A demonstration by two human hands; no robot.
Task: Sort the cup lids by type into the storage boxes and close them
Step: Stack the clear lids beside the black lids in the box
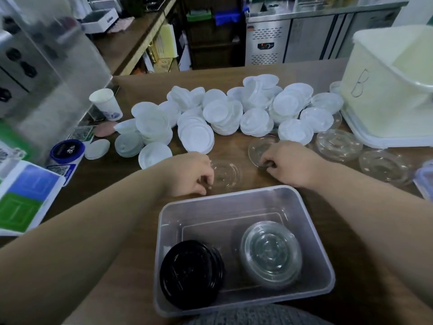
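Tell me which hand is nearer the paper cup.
Left. The left hand pinches a clear lid, with the paper cup farther back and to its left. The right hand, gripping a second clear lid, sits farther right.

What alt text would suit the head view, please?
A person's left hand and right hand each pinch a clear lid on a wooden table. The nearest storage box holds black lids and stacked clear lids; white lids lie piled beyond.
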